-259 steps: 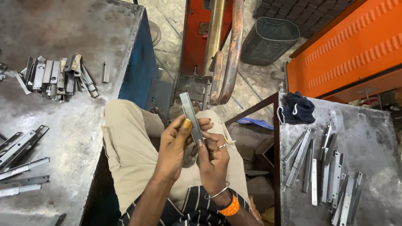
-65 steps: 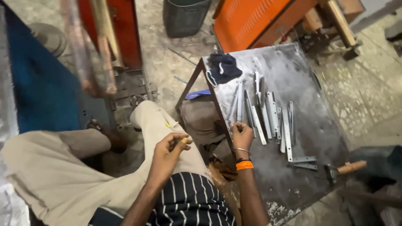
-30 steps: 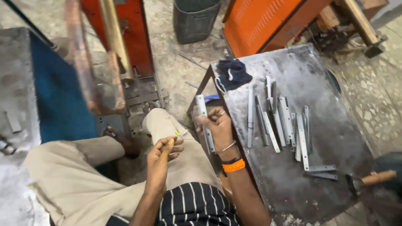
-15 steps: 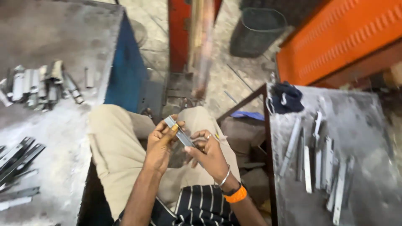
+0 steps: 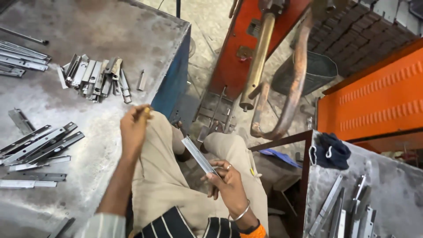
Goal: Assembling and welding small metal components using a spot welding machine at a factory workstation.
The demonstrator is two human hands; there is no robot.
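My right hand (image 5: pixel 225 181) grips a long flat metal strip (image 5: pixel 198 155) over my lap, its free end pointing up and to the left. My left hand (image 5: pixel 133 127) is raised toward the left metal table (image 5: pixel 105 31), fingers closed on a small yellowish piece (image 5: pixel 146 112) at its fingertips. A pile of short metal pieces (image 5: pixel 94 79) lies on that table just beyond the left hand. Longer metal strips (image 5: pixel 39 145) lie nearer on the same table.
A second metal table (image 5: pixel 396 198) at the right carries several metal strips (image 5: pixel 348 211) and a dark cloth (image 5: pixel 330 150). Ahead stands a red machine (image 5: pixel 246 39) with copper arms (image 5: pixel 260 53). An orange panel (image 5: pixel 374 101) and a dark bin (image 5: pixel 315 70) are behind.
My hands were together on the strip over my lap; the left hand has let go and moved left toward the table. The view has swung left and up.
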